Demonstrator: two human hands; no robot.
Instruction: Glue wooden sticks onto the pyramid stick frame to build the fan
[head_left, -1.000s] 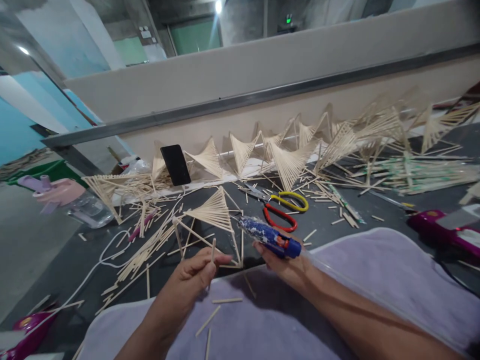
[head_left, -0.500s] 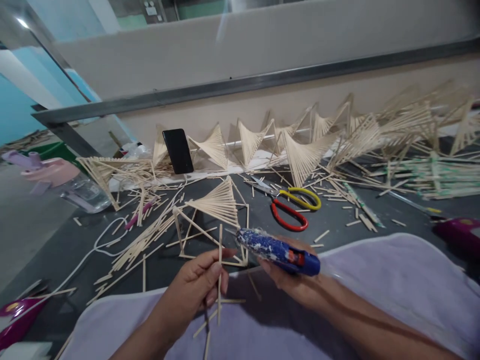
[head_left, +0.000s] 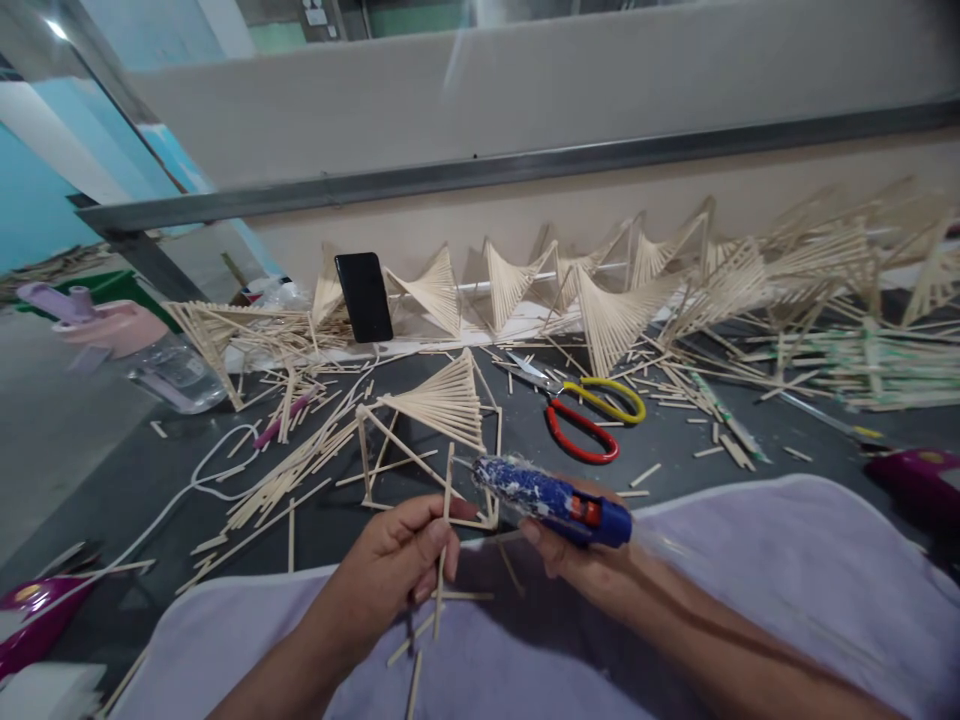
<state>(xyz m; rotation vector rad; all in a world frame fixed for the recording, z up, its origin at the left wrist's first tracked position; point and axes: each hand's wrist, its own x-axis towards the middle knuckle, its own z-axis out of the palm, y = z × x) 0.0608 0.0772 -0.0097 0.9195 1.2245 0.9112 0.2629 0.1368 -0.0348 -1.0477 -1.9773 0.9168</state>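
Note:
Between thumb and fingers, my left hand [head_left: 409, 548] pinches a thin wooden stick [head_left: 443, 570] that stands nearly upright. My right hand [head_left: 577, 548] grips a blue hot glue gun [head_left: 551, 500], crusted with white glue. The gun's nozzle points left and lies close to the stick's upper end; whether they touch I cannot tell. Just behind both hands, a stick frame [head_left: 365, 455] stands on the dark table, topped by a twisted fan of sticks [head_left: 442, 402]. My left fingers partly hide the frame's lower edge.
Scissors [head_left: 581, 420] with red and yellow handles lie right of the frame. A phone [head_left: 364, 297] leans upright behind it. Several finished stick forms [head_left: 517, 285] line the wall. Loose sticks [head_left: 281, 480], a white cable [head_left: 196, 485] and a bottle [head_left: 176, 372] are on the left. A lilac cloth [head_left: 750, 570] covers the front.
The stick in my left hand has tilted slightly, its top end nearer the glue gun's nozzle. The whole view has shifted a little. Both hands keep their holds.

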